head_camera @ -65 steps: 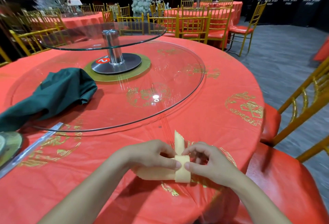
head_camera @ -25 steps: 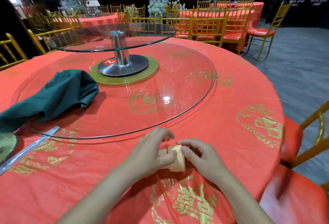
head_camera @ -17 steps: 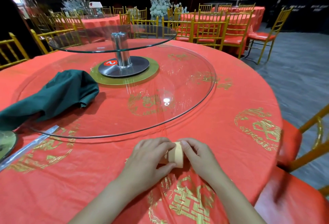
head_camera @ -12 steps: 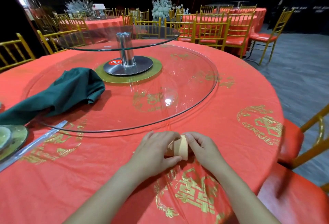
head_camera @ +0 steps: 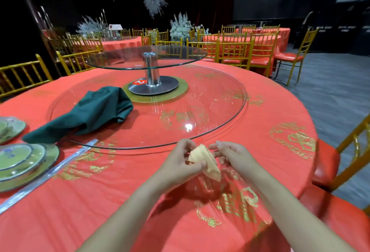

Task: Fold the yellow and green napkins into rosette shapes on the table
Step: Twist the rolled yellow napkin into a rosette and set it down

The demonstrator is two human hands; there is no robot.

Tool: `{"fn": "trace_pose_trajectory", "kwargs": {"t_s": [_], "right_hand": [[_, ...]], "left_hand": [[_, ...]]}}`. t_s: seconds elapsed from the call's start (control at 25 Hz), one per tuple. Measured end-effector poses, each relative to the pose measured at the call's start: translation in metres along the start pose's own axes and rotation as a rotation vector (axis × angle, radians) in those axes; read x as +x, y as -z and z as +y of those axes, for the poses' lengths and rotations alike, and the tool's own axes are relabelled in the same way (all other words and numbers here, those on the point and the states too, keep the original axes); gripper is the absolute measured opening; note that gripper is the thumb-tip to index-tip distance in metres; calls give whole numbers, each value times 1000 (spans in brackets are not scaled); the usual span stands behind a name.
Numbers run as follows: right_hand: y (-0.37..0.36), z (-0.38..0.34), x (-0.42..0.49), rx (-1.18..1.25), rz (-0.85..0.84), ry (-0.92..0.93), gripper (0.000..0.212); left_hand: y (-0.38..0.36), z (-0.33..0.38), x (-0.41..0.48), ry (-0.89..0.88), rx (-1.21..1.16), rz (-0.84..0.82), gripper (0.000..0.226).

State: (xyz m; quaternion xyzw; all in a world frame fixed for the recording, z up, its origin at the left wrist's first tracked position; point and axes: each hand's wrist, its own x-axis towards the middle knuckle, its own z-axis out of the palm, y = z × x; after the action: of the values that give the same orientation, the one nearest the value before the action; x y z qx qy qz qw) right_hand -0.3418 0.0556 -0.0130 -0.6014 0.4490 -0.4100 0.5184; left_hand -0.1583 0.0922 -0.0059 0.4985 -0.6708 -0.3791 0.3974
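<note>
The yellow napkin (head_camera: pixel 206 161) is a small rolled bundle lifted a little above the red tablecloth near the table's front edge. My left hand (head_camera: pixel 180 161) grips it from the left, thumb across its lower part. My right hand (head_camera: pixel 232 155) is at its right side, fingertips touching the upper edge, fingers curled. The green napkin (head_camera: pixel 90 111) lies crumpled and unfolded on the large glass turntable (head_camera: pixel 220 111), far left of my hands, one end trailing off the glass onto the cloth.
Stacked plates (head_camera: pixel 22 163) sit at the left edge beside a silvery strip (head_camera: pixel 50 173). A raised small glass tier on a metal post (head_camera: pixel 152 71) stands at the table's centre. A red-seated gold chair (head_camera: pixel 344 163) is close at right. More tables and chairs fill the background.
The napkin, first a flat strip being rolled on the cloth, is now a tight bundle lifted off the table and tilted. The view swung left, bringing the plates into sight.
</note>
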Motion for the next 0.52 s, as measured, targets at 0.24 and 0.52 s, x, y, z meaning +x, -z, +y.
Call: {"fn": "trace_pose_trajectory", "kwargs": {"t_s": [0.24,0.52], "right_hand": [[-50,-17,-5,132,-184,113,29],[-93,-5,2,293,-82,160,22]], "left_hand": [[37,-6,-22,245,-665,143,41],[42,-27,-31,376,-845,124,52]]}}
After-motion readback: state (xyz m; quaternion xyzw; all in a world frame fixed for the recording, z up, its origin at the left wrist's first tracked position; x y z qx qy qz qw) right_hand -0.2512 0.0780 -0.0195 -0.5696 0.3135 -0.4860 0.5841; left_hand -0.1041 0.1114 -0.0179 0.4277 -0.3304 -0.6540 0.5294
